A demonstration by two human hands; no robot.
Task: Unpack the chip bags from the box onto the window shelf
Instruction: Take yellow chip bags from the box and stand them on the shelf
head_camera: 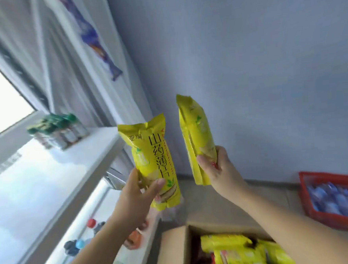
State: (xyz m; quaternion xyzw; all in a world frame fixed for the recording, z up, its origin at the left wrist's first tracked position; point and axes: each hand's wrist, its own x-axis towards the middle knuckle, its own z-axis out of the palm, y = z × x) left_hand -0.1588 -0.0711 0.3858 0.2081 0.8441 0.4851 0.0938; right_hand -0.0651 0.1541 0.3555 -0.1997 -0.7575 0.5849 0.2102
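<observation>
My left hand (pixel 135 198) grips a yellow chip bag (pixel 154 154) by its lower half, its printed face toward me. Held upright in my right hand (pixel 217 170) is a second yellow chip bag (pixel 196 134), seen edge-on. Both bags are raised in the air above the open cardboard box (pixel 175 251) at the bottom, which holds several more yellow bags (pixel 243 252). The white window shelf (pixel 69 172) runs along the left, beside and below the left bag.
A cluster of green-capped bottles (pixel 59 131) stands at the far end of the shelf. A lower ledge holds several bottles (pixel 89 234). A red basket (pixel 334 199) of blue packets sits on the floor at right. Curtain and grey wall behind.
</observation>
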